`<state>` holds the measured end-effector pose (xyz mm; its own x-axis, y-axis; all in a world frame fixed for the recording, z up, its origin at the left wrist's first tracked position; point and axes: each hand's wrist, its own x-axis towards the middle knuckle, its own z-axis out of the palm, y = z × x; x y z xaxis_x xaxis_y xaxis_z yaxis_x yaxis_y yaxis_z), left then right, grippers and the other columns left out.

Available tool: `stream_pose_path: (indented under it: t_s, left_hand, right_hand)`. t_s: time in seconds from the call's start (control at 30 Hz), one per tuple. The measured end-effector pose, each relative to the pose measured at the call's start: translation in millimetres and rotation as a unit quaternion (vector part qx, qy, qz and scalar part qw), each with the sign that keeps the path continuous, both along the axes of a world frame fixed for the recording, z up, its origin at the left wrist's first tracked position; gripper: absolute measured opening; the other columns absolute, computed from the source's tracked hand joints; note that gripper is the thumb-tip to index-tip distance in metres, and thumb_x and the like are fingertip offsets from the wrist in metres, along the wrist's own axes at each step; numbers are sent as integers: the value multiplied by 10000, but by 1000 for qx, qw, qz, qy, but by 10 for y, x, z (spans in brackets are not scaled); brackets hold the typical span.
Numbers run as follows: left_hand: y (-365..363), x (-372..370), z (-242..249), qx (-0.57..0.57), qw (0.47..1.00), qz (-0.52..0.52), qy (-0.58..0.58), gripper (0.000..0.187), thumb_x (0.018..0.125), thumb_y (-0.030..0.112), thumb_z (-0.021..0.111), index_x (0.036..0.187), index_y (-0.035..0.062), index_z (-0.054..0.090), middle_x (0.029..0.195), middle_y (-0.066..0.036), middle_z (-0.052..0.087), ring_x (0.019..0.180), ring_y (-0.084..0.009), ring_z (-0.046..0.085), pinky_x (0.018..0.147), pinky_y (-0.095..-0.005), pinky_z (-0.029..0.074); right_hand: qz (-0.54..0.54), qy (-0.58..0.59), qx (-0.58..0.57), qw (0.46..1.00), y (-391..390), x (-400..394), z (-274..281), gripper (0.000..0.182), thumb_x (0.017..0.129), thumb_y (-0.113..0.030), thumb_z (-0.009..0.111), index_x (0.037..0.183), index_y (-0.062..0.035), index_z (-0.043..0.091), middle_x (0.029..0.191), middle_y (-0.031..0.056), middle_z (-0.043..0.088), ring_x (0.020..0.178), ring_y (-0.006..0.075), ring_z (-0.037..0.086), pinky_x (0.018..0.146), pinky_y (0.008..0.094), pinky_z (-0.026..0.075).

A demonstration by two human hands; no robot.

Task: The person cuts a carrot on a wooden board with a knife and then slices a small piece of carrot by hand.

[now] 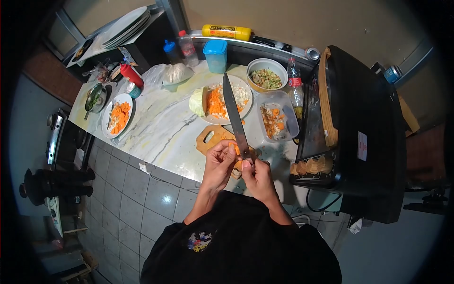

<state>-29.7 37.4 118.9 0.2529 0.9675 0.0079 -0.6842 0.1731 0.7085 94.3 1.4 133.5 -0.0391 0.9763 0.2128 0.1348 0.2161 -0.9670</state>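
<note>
My left hand [219,163] pinches an orange piece of carrot [234,148] in its fingertips. My right hand [258,180] grips a large knife [232,111] low down, its long dark blade pointing up and away from me. The two hands almost meet, with the carrot against the lower part of the blade. Beneath them lies a wooden cutting board [218,136] with a handle hole, partly hidden by my hands. Just beyond the blade, a white plate [245,112] bears diced carrot [216,104], chopped white pieces and a cabbage chunk [197,102].
Right of the board stands a clear plastic tub [290,116] with carrot scraps. Behind it are a bowl of chopped greens [265,79] and a bottle [295,85]. A black appliance [369,123] borders the right side. A plate of sliced carrots [119,115] sits at the left.
</note>
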Motion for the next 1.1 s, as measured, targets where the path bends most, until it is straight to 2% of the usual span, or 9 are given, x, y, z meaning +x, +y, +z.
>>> stream_pose_path:
  t_s: [0.23, 0.47, 0.63, 0.87, 0.97, 1.03, 1.1]
  left_hand:
    - [-69, 109, -30, 1, 1000, 16, 0, 167, 895, 137, 567, 994, 3, 566, 818, -39, 616, 704, -83, 569, 655, -205, 469]
    - [-151, 130, -102, 13, 998, 47, 28, 152, 880, 105, 587, 971, -16, 584, 803, -57, 630, 682, -95, 585, 636, -209, 476]
    - [-171, 137, -67, 51, 993, 79, 66, 150, 856, 84, 618, 949, -33, 598, 786, -55, 630, 681, -96, 587, 628, -204, 471]
    - [-174, 120, -50, 66, 982, 103, 144, 159, 830, 80, 654, 923, -40, 608, 756, -58, 634, 658, -96, 590, 600, -201, 460]
    - [-176, 131, -15, 72, 980, 102, 156, 153, 828, 70, 655, 917, -46, 610, 749, -65, 639, 640, -83, 581, 574, -190, 447]
    - [-178, 109, -39, 74, 978, 94, 169, 147, 827, 63, 654, 914, -49, 611, 751, -69, 641, 630, -75, 570, 558, -186, 438]
    - [-172, 107, -46, 77, 976, 89, 182, 142, 827, 55, 652, 911, -52, 613, 753, -73, 644, 621, -67, 559, 541, -182, 429]
  right_hand:
    - [-8, -25, 29, 999, -40, 95, -12, 285, 901, -189, 514, 710, 15, 461, 504, 106, 439, 436, 179, 451, 442, 322, 332]
    - [5, -31, 40, 999, -77, 144, -18, 288, 905, -205, 495, 725, 20, 476, 518, 111, 458, 441, 222, 486, 450, 348, 352]
    - [33, -58, 44, 997, -82, 214, -40, 299, 905, -206, 479, 710, 18, 450, 520, 127, 441, 439, 295, 464, 450, 367, 347]
    - [49, -87, 53, 994, -73, 291, -114, 312, 906, -220, 477, 713, 21, 433, 518, 137, 422, 434, 304, 452, 447, 367, 336]
    - [63, -72, 19, 995, -74, 313, -49, 312, 911, -237, 466, 740, 24, 443, 523, 142, 425, 437, 302, 456, 451, 367, 345]
    - [63, -60, 37, 996, -73, 307, -15, 264, 883, -174, 510, 727, 27, 442, 495, 189, 428, 475, 386, 515, 437, 399, 373]
    - [62, -71, 44, 995, -69, 321, -15, 252, 883, -170, 508, 739, 26, 443, 503, 190, 432, 479, 388, 515, 439, 399, 375]
